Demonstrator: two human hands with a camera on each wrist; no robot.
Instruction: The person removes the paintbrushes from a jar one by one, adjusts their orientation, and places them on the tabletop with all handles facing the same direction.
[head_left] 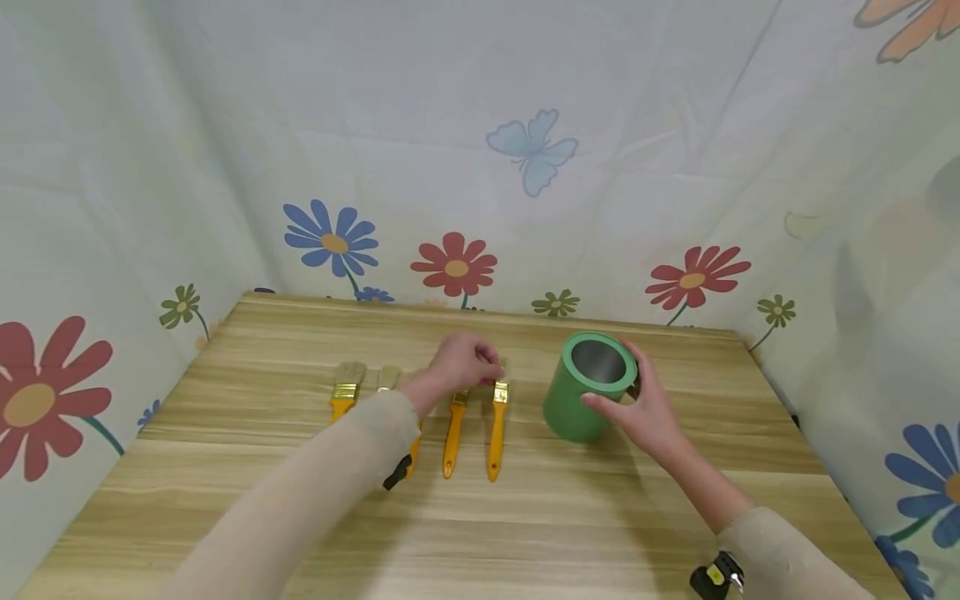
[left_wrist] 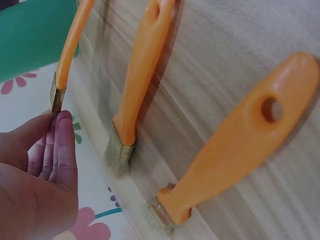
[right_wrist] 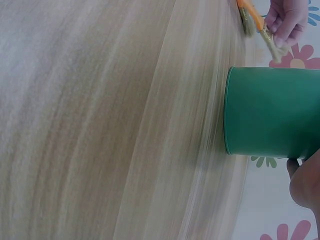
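A paintbrush (head_left: 497, 433) with an orange handle is pinched at its metal ferrule by my left hand (head_left: 459, 364). In the left wrist view, the thumb and fingertips of the left hand (left_wrist: 45, 175) meet on that ferrule, and the brush's handle (left_wrist: 74, 42) points up and away. Just left of it another paintbrush (head_left: 453, 437) lies on the table. My right hand (head_left: 647, 412) grips a green can (head_left: 573, 408) from its right side, thumb in front. The can stands slightly tilted, its mouth upward, and its visible inside is grey. The right wrist view shows the can's green wall (right_wrist: 272, 112).
Farther left lie a wide paintbrush (head_left: 345, 396) and a narrower one (head_left: 388, 377), partly behind the left forearm. The wooden table (head_left: 480, 542) ends at the back against a flower-printed cloth (head_left: 420, 150), which also hangs at both sides.
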